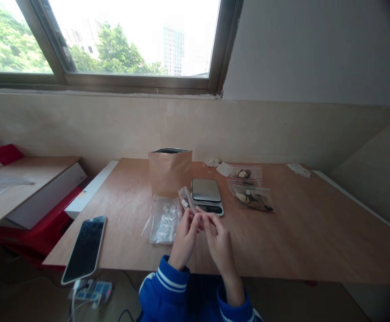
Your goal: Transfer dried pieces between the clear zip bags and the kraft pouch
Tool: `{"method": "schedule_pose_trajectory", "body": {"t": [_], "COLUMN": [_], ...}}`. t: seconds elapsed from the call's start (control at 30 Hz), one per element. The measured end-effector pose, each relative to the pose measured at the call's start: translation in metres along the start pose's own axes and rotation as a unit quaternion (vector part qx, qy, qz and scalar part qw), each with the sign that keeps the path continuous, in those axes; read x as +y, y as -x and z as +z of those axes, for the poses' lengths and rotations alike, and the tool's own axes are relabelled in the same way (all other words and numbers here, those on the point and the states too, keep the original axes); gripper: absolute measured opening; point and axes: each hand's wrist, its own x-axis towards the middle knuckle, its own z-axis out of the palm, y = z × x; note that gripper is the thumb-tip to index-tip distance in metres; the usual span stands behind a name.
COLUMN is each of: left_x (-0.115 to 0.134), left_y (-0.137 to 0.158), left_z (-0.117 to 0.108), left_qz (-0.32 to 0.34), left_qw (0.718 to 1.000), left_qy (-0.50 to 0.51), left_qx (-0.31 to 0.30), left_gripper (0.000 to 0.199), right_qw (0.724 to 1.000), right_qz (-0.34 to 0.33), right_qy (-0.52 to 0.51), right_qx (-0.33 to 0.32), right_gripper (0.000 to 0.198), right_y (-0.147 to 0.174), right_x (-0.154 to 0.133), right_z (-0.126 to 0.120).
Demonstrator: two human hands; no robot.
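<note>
My left hand (185, 237) and my right hand (219, 241) meet over the near middle of the wooden table (302, 232). Between their fingertips they pinch a small clear zip bag (187, 199) that sticks up and to the left. Just behind the hands sits a small digital scale (206, 195) with a bare steel plate. A pile of empty clear bags (164, 219) lies left of my left hand. Behind it stands an open brown paper bag (170, 172).
Two filled clear bags (251, 197) with brownish pieces lie right of the scale. A dark phone (85, 248) overhangs the table's near left corner, above a power strip (92, 290) on the floor. White scraps (298, 169) lie at the back. A lower bench (23, 179) stands left.
</note>
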Motion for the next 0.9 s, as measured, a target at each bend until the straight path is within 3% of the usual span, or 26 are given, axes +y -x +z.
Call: {"method": "schedule_pose_trajectory", "body": {"t": [0.17, 0.3, 0.43, 0.63, 0.9], "left_x": [-0.009, -0.009, -0.006, 0.0, 0.0], "left_y": [-0.004, -0.004, -0.002, 0.0, -0.001], "left_z": [-0.002, -0.007, -0.004, 0.002, -0.006], "left_qz": [-0.015, -0.012, 0.012, 0.037, 0.084], "left_qw": [0.998, 0.998, 0.997, 0.998, 0.981], "left_qy": [-0.004, -0.034, -0.051, -0.059, -0.175], "left_qx": [0.054, 0.045, 0.048, 0.005, -0.002], "left_gripper": [0.039, 0.041, 0.04, 0.036, 0.039], "right_qw": [1.0, 1.0, 0.999, 0.997, 0.988], "right_qz": [-0.02, -0.009, -0.032, -0.052, -0.077], "right_qy": [0.013, -0.002, 0.017, 0.046, 0.111], "right_qx": [0.0, 0.0, 0.011, 0.024, 0.073], "right_gripper": [0.019, 0.024, 0.018, 0.018, 0.016], "right_y": [0.0, 0.0, 0.0, 0.001, 0.004], "right_x": [0.003, 0.006, 0.008, 0.009, 0.012], "right_z": [0.006, 0.008, 0.004, -0.003, 0.001]}}
